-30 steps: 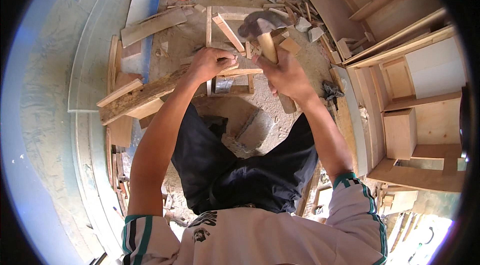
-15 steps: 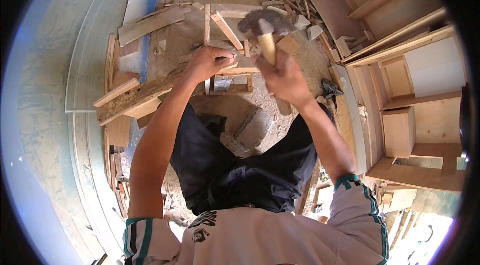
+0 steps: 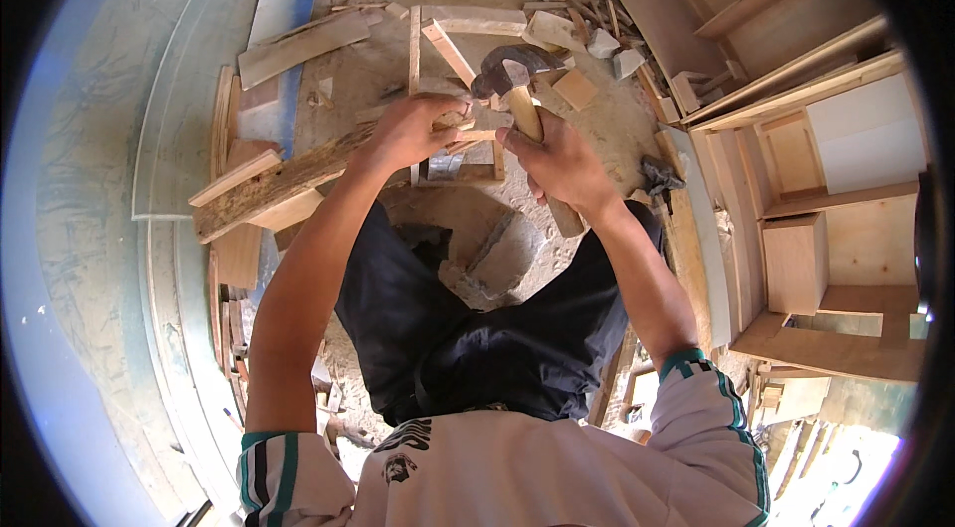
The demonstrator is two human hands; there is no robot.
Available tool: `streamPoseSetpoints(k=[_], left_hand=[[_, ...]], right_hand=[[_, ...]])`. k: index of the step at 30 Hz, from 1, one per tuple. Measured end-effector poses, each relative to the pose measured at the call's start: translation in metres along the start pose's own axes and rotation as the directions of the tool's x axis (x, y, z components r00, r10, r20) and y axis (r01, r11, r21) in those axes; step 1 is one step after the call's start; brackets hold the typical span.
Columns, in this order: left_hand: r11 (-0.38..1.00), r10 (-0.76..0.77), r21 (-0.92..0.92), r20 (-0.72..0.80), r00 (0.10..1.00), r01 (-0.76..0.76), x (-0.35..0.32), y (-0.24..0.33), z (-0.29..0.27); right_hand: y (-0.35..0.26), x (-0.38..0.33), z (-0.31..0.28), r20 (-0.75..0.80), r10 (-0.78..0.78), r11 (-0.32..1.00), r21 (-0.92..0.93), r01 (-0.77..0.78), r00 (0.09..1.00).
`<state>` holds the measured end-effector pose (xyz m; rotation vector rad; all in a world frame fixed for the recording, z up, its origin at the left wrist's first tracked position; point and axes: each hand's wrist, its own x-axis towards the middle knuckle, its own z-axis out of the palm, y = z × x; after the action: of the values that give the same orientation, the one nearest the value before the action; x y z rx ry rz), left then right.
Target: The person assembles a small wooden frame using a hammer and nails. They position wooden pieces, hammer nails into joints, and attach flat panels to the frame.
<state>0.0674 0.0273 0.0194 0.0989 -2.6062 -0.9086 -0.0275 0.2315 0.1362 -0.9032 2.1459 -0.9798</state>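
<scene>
Sandy workshop floor (image 3: 597, 119), offcuts everywhere, pale cabinets along its right edge. The right hand (image 3: 557, 161) is clenched round the wooden handle of a claw hammer (image 3: 509, 70), and that head has swung up from a second ago, now poised above the small wooden frame (image 3: 453, 144) mid-floor. The left hand (image 3: 408, 129) grips the frame's near rail against the rough plank (image 3: 279, 184). Another blow looks likely.

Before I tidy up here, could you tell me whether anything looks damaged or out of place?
Yes: broken wood offcuts litter the sandy floor, and the plank under the left hand has a rough, ragged edge.
</scene>
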Motion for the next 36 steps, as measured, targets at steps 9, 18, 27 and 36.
streamPoseSetpoints(k=[9, 18, 27, 36], left_hand=[[1.0, 0.018, 0.022, -0.002, 1.0, -0.018, -0.003, -0.004, 0.002], [0.997, 0.071, -0.028, -0.014, 0.997, -0.071, -0.001, -0.013, 0.003], [0.996, 0.081, 0.036, -0.018, 0.997, -0.08, -0.003, -0.007, 0.001], [0.998, 0.055, 0.021, -0.075, 0.996, -0.054, -0.005, -0.012, 0.007]], right_hand=[[0.008, 0.004, 0.006, 0.05, 0.022, 0.999, 0.037, -0.024, 0.999], [0.005, 0.009, -0.001, 0.031, -0.044, 0.999, 0.016, 0.043, 0.999], [-0.007, 0.01, -0.002, -0.006, -0.077, 0.997, -0.002, 0.077, 0.997], [-0.008, 0.004, 0.002, -0.049, -0.144, 0.989, 0.023, 0.145, 0.988]])
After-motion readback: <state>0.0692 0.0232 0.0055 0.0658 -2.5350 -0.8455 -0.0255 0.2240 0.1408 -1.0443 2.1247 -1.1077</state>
